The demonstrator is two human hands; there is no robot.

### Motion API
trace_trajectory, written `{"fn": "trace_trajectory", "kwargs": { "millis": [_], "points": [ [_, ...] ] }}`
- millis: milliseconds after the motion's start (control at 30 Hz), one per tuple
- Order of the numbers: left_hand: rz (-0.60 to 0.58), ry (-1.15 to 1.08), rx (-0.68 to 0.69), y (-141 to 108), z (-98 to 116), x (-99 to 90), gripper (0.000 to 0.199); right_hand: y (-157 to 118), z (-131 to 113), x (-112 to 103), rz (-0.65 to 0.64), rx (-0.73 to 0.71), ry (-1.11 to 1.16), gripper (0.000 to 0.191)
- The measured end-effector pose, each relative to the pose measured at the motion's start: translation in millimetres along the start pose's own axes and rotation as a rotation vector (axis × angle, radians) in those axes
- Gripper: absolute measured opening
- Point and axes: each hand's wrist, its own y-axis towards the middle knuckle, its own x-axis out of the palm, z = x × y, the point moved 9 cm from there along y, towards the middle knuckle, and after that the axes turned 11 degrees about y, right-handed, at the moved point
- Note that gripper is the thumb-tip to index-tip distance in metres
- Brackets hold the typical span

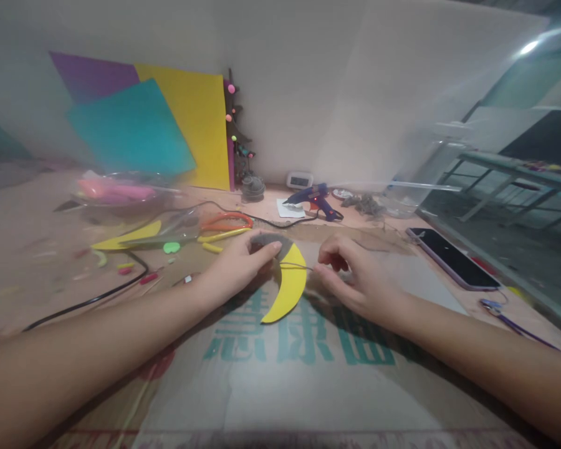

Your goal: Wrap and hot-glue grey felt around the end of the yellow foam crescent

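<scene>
A yellow crescent moon cutout (290,284) is in the middle of the head view, its upper end covered in grey yarn (272,239). My left hand (247,262) is closed on that wrapped end, thumb on top. A strand of the yarn crosses the yellow face toward my right hand (350,271). The right fingers are curled, with thumb and forefinger pinched at the strand's end. Below both hands lies a cardboard sheet (271,393) with green printed characters.
Scissors with orange handles (227,219) lie behind my left wrist. A blue glue gun (320,199), its cable running left, rests at the back. At right is a phone (453,257). Coloured sheets (131,131) and a decorated branch (238,125) stand against the wall.
</scene>
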Motion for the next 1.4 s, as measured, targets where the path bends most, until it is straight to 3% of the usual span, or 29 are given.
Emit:
{"fn": "trace_trajectory", "kwargs": {
  "millis": [100,200,267,433,567,667,767,900,967,1100,1300,1400],
  "points": [
    [-0.013,0.059,0.006,0.7,0.2,0.9,0.026,5.7,19.4,-5.3,-0.011,0.169,-0.022,0.014],
    [-0.021,0.094,0.02,1.2,2.0,1.5,0.027,8.5,24.7,-0.2,-0.128,0.198,-0.025,0.022],
    [-0.024,0.044,0.013,1.8,0.7,2.2,0.027,7.2,20.7,8.1,-0.239,0.148,-0.066,0.028],
    [-0.015,-0.076,0.023,3.5,-2.3,3.9,0.026,-0.1,-1.9,20.2,-0.416,0.08,-0.031,0.016],
    [0.009,-0.046,0.021,3.3,-1.9,2.0,0.024,-1.8,-17.7,16.3,-0.598,0.089,-0.02,0.019],
    [-0.003,-0.034,0.025,3.0,0.0,2.2,0.024,13.7,3.4,-16.6,-0.465,0.124,-0.257,0.026],
    [-0.006,0.03,0.02,2.8,0.9,1.7,0.025,26.4,48.7,-61.4,-0.241,0.265,-0.5,0.029],
    [-0.002,0.049,0.012,2.4,2.0,1.1,0.025,30.3,101.8,-92.0,-0.035,0.443,-0.359,0.032],
    [0.0,0.06,0.013,2.2,2.7,1.1,0.023,35.3,119.9,-89.5,0.013,0.484,-0.241,0.039],
    [0.009,0.077,0.041,2.2,5.0,0.2,0.023,54.2,154.3,-64.4,0.011,0.603,-0.099,0.053],
    [-0.029,0.038,0.032,3.5,0.6,4.5,0.023,78.1,182.8,-24.0,0.007,0.638,0.02,0.032],
    [-0.029,0.026,0.045,3.5,2.0,4.6,0.024,75.6,187.6,-17.9,0.035,0.681,0.041,0.021]
  ]
}}
